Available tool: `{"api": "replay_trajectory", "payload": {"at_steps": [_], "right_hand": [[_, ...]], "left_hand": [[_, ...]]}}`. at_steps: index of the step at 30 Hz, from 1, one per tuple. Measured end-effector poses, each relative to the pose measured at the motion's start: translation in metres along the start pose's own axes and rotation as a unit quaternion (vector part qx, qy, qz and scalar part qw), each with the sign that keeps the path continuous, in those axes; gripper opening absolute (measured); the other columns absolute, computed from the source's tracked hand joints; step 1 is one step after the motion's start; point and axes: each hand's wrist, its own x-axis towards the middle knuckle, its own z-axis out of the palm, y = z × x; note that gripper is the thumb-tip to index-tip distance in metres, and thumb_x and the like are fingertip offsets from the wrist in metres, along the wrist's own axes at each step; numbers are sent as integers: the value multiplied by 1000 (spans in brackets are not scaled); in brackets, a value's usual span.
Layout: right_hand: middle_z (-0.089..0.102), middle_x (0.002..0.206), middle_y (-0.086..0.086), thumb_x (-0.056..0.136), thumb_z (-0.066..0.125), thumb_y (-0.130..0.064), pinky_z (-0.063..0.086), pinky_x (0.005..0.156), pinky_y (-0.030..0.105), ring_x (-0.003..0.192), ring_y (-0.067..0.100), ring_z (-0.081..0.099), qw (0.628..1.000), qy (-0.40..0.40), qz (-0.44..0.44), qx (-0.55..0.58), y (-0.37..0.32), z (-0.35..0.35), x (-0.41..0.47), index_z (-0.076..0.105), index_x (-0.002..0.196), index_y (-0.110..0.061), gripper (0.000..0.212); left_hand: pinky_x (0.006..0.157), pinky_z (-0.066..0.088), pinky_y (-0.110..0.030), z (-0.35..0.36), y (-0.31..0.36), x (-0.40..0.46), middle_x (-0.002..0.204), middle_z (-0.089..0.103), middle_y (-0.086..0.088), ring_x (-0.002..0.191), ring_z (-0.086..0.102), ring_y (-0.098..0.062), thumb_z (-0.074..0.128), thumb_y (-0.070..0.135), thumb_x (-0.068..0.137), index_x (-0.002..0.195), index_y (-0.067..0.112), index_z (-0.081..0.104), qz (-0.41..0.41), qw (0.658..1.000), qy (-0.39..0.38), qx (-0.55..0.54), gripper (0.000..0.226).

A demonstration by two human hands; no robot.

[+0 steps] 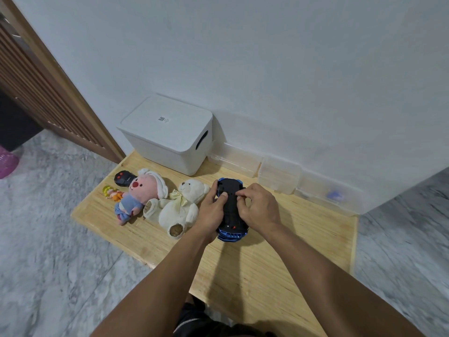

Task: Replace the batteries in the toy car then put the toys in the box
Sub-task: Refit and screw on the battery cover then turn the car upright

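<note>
toy car (230,210) lies upside down on the wooden table (303,239), beside the white teddy bear (179,205); left hand (211,207) grips its side, right hand (260,207) pinches at its underside.

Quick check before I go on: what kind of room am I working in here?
Most likely a home, at a low wooden table against a plain white wall. Plush toys such as a white teddy bear, a lidded white storage box and marble-look floor tiles suggest a living space, not a workshop.
</note>
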Motion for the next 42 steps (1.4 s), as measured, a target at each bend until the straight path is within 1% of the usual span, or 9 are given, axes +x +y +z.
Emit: {"api": "replay_trajectory", "payload": {"at_steps": [4,10,16,20,22,25,28,34,42], "right_hand": [[66,92,-5,87,60,-22,52,70,32,82,20,65,1000,-1,-11,-24,0,-1,0,77,98,-20,20],[66,93,-5,87,60,-23,50,71,30,83,18,63,999,-26,-20,-44,1,-6,3,77,99,-22,21],[61,79,-7,82,57,-6,42,66,19,72,9,54,969,-20,145,197,-2,-17,7,68,100,-22,27],[59,101,-1,89,47,-7,40,77,28,95,16,53,920,-29,267,285,-2,-35,20,54,114,-19,28],[59,98,2,91,37,2,41,78,30,91,15,52,910,-35,285,298,-1,-41,26,51,120,-12,35],[62,90,11,94,32,8,53,69,30,76,18,60,892,-16,263,367,-4,-49,32,53,116,0,31],[68,92,15,98,41,4,60,76,35,80,26,70,878,0,225,423,-11,-56,35,59,101,-4,19],[73,78,14,82,73,-7,60,62,37,69,26,71,911,18,171,374,-25,-56,35,66,83,-13,9],[71,86,-1,83,72,-4,61,77,37,77,20,72,956,16,96,276,-26,-41,26,72,113,-12,31]], "left_hand": [[84,58,-44,1,0,0,109,68,-3,100,68,-27,47,18,101,147,37,36,-5,1000,-2,-8,51],[72,59,-34,3,0,-1,107,68,1,92,68,-19,46,17,102,148,34,36,-9,1000,-4,-13,50],[62,58,-32,2,5,-1,101,67,7,86,69,-18,45,18,102,148,36,35,-13,1000,-7,-7,50],[61,59,-34,0,7,-1,113,65,1,90,69,-22,44,17,102,149,41,31,-29,999,-11,-11,54],[62,59,-36,0,8,-1,120,63,-3,94,69,-26,43,16,102,148,41,30,-38,999,-15,-17,55],[60,59,-37,1,10,-1,119,63,-5,91,69,-26,43,14,101,147,40,33,-50,998,-16,-30,53],[52,55,-32,2,12,-2,110,64,-6,81,69,-23,43,13,101,145,37,37,-54,998,-16,-37,51],[56,57,-35,2,15,-6,117,65,-9,84,71,-23,52,22,99,145,37,37,-52,997,-36,-35,50],[55,57,-34,1,14,-5,110,68,-10,80,71,-24,54,15,98,144,36,40,-31,998,-41,-46,52]]}}
